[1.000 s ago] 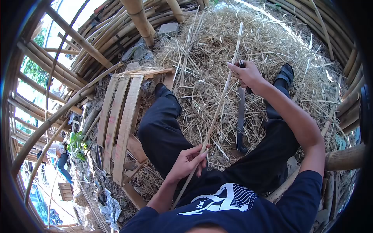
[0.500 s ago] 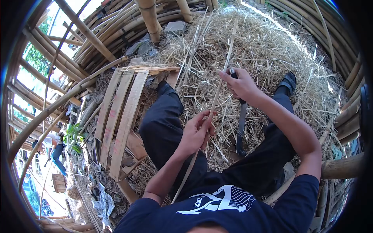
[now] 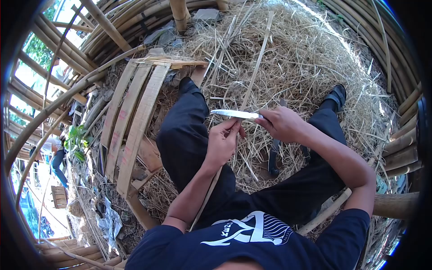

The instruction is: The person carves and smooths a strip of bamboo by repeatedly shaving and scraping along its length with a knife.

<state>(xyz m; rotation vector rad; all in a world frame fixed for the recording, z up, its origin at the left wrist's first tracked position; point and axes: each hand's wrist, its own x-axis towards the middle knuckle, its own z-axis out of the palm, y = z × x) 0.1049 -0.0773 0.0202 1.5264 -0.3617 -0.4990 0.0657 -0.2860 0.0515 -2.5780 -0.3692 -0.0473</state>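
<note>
Two hands clasping: L, thin straight strip; R, shiny metal knife (dry straw b/neath)

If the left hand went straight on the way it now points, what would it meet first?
Probably the knife blade, which crosses the bamboo strip just ahead of the left hand; depth is unclear.

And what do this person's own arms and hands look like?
The left hand and right hand are bare; no gloves, watch or bracelet show. Short, dark navy sleeves, with no visible markings on them, leave the forearms uncovered.
</note>
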